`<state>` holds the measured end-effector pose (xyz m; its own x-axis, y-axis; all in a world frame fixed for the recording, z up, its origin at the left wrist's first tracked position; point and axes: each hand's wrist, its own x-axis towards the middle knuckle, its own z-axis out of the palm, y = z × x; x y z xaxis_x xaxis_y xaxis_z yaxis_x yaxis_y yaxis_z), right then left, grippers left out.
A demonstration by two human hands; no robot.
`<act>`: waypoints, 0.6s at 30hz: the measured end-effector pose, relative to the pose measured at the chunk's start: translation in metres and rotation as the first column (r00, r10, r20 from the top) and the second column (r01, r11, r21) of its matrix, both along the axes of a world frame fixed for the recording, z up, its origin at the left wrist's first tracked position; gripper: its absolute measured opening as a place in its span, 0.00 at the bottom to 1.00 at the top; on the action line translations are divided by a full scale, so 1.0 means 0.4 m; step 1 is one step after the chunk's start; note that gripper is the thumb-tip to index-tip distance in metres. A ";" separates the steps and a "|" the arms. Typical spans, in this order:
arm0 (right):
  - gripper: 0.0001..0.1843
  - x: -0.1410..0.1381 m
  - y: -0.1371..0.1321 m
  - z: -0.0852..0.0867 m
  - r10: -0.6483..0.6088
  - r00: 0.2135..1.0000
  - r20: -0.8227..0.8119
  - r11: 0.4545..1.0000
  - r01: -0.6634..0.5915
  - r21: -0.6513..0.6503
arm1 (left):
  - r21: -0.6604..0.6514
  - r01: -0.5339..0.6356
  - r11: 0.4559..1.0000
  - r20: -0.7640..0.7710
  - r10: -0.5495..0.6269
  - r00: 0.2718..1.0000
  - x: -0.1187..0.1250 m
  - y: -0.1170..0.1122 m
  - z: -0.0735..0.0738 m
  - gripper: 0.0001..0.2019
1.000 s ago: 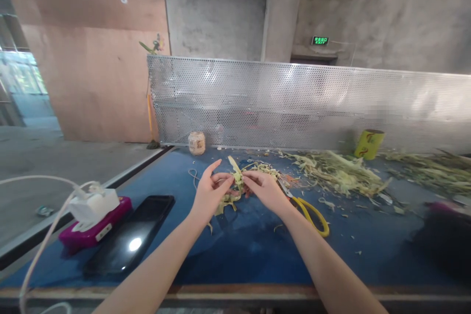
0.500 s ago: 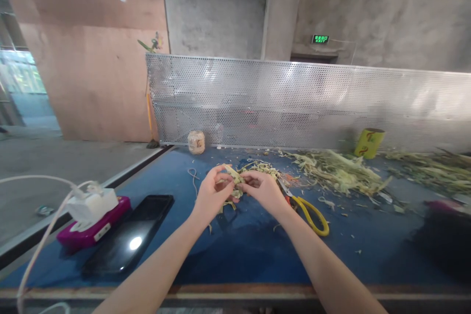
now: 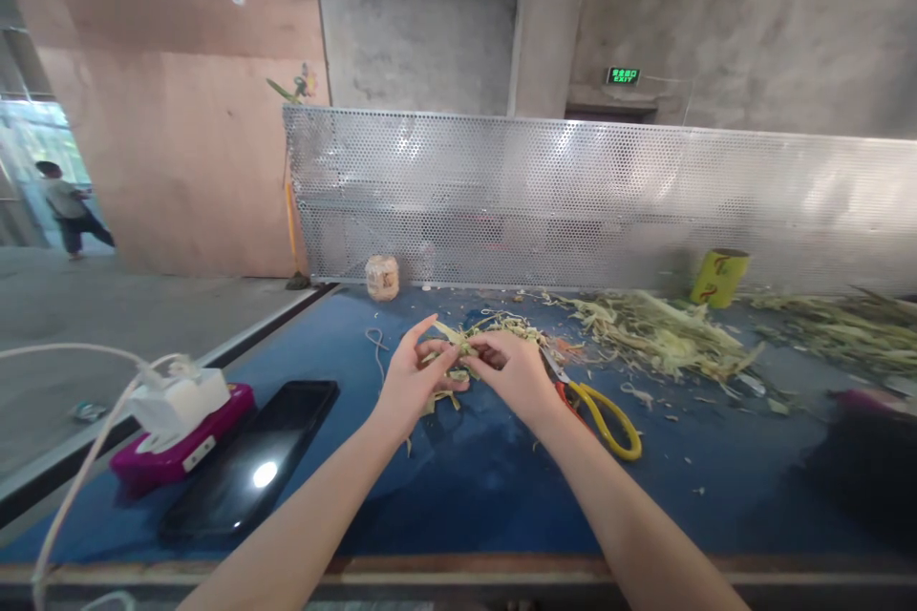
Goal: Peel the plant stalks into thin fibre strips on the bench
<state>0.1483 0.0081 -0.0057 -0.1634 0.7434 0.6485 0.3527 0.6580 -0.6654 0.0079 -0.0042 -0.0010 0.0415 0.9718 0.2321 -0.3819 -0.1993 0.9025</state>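
Note:
Over the blue tabletop, my left hand pinches a pale yellow-green strip that looks like dried corn husk between thumb and fingers, its index finger raised. Close against it, my right hand is closed on the same piece with thumb and fingertips. The fingers partly cover the piece, so its full shape is hidden. Loose ends of husk hang below the left fingers. Just right of my right hand lie scissors with yellow handles. Behind the hands is a small heap of husk scraps.
At left lie a black phone and a magenta power strip with a white charger and cable. A larger husk pile, a yellow container and a wrapped roll stand along the perforated metal screen.
My hands stay nearly in place, the fingers shifting slightly on the husk strip; my left index finger is lifted more. A person has come into view at the far-left doorway.

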 end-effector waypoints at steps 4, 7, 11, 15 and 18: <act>0.15 -0.001 -0.003 0.008 0.077 0.993 -0.093 0.989 -0.088 -0.116 | 0.039 -0.061 0.997 0.027 0.060 0.998 -0.007 0.003 0.001 0.28; 0.12 0.002 0.004 0.005 0.082 0.986 -0.143 0.982 -0.105 -0.158 | 0.049 -0.072 0.996 0.036 0.070 0.997 -0.010 0.005 0.001 0.27; 0.11 0.001 0.004 0.004 0.090 0.987 -0.133 0.979 -0.112 -0.169 | 0.023 -0.078 0.997 0.043 0.077 0.996 -0.010 0.006 0.002 0.26; 0.14 -0.003 -0.001 0.007 0.138 0.985 -0.102 0.965 -0.156 -0.209 | 0.026 -0.083 0.996 0.053 0.081 0.995 -0.010 0.007 0.003 0.26; 0.16 -0.003 0.003 0.002 0.170 0.981 -0.096 0.958 -0.188 -0.217 | 0.026 -0.077 0.997 0.056 0.075 0.996 -0.011 0.006 0.001 0.26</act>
